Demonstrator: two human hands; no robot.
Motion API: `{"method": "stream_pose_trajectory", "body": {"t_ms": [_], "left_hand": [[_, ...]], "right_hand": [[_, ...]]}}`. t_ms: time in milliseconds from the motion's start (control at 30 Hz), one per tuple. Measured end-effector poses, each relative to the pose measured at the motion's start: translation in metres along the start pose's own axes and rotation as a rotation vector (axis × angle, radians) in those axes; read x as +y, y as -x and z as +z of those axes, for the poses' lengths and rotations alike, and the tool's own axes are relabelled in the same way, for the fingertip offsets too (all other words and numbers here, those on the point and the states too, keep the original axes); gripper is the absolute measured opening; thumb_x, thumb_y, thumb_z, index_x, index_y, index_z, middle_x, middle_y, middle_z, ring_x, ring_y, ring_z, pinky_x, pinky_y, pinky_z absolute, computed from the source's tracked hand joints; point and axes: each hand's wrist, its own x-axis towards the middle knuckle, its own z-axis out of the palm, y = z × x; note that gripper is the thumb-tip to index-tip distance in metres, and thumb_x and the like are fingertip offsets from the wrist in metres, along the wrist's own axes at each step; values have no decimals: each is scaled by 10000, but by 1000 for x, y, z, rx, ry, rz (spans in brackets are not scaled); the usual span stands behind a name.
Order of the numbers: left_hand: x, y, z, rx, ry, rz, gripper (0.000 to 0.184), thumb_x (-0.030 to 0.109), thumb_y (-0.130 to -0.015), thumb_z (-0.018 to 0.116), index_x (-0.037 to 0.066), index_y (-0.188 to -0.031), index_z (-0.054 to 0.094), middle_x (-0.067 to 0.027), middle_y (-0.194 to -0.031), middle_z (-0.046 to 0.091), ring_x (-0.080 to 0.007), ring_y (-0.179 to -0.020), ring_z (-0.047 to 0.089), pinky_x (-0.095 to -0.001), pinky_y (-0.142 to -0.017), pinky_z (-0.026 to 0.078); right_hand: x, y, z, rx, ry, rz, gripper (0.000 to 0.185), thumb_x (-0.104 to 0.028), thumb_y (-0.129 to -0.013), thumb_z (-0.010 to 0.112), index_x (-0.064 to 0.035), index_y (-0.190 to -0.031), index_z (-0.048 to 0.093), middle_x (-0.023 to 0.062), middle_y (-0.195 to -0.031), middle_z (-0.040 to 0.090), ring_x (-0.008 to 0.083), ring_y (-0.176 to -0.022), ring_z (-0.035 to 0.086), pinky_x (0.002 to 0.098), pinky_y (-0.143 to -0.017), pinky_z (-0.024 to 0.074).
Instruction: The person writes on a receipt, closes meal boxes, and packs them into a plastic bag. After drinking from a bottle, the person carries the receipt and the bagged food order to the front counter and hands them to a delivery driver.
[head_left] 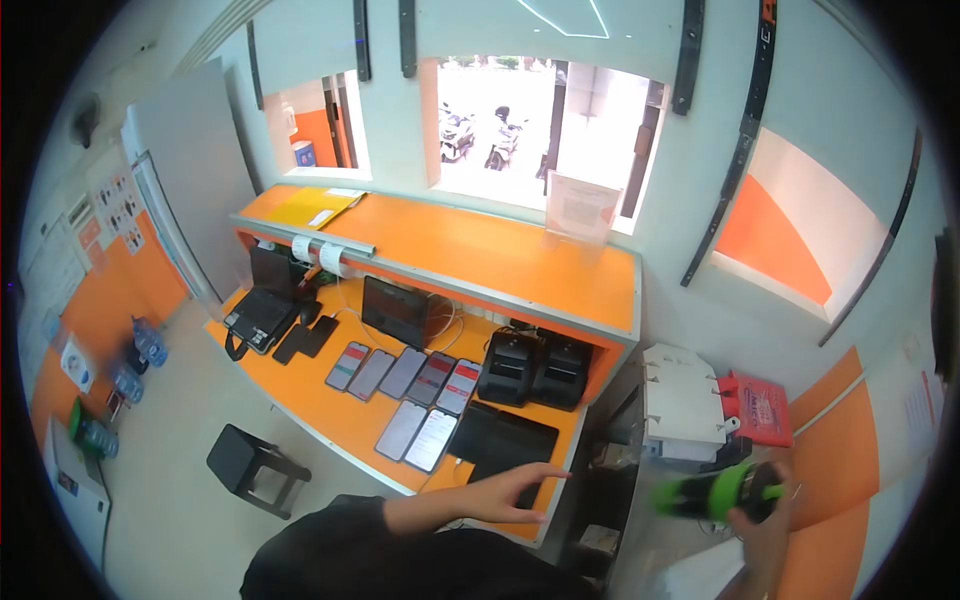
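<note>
R hand (752, 540) wrapped round blk/green bottle (722, 494), tilted nr horiz., to R of surface (345, 412); L hand (515, 492) empty, fingers apart; poss. risk: one-handed grip slips, bottle drops

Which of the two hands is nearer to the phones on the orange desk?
Left. The left hand is over the desk's right end, right of the phones; the right hand is farther right, beyond the desk, holding the green-and-black bottle.

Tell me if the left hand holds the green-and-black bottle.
No, the right hand holds the green-and-black bottle, while the left hand is empty, fingers apart.
</note>
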Motion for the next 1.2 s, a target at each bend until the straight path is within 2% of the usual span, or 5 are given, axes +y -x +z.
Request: {"method": "stream_pose_trajectory", "body": {"t_ms": [367, 500, 667, 1000, 1200], "left_hand": [[31, 78, -2, -53, 144, 0, 967, 251, -674, 878, 34, -1446, 338, -175, -1306, 561, -289, -1234, 549, -379, -1039, 433], [36, 121, -12, 224, -146, -140, 886, 257, -663, 875, 49, -1390, 414, -163, -1242, 575, -310, -1162, 577, -377, -996, 451], [49, 155, -33, 397, -538, -127, 851, 309, -648, 853, 106, -1371, 452, -168, -1097, 583, -349, -990, 620, -408, -851, 511], [55, 194, -76, 210, -111, -119, 878, 261, -650, 872, 64, -1385, 434, -156, -1228, 590, -289, -1123, 609, -378, -954, 478], [75, 196, -91, 405, -182, 224, 892, 312, -629, 898, 55, -1366, 467, -157, -1246, 588, -312, -1156, 584, -386, -980, 458]], "right_hand": [[-118, 83, 192, -448, -312, -222, 718, -339, -715, 804, -31, -1280, 485, 96, -1206, 551, 242, -1110, 560, 360, -869, 508], [-139, 85, 225, -393, 360, -221, 316, -333, -875, 662, -27, -944, 634, 167, -849, 627, 333, -741, 613, 399, -611, 460], [-153, 86, 276, -299, 207, -290, 351, -238, -912, 607, -11, -650, 556, 195, -594, 507, 371, -545, 549, 430, -518, 402], [-200, 79, 270, -540, -93, -536, 327, -299, -830, 747, -33, -807, 558, 137, -734, 559, 326, -650, 564, 380, -569, 434], [-173, 87, 238, -149, -495, -601, 409, -400, -856, 732, -67, -952, 517, 78, -801, 544, 224, -712, 543, 319, -667, 452]]}}
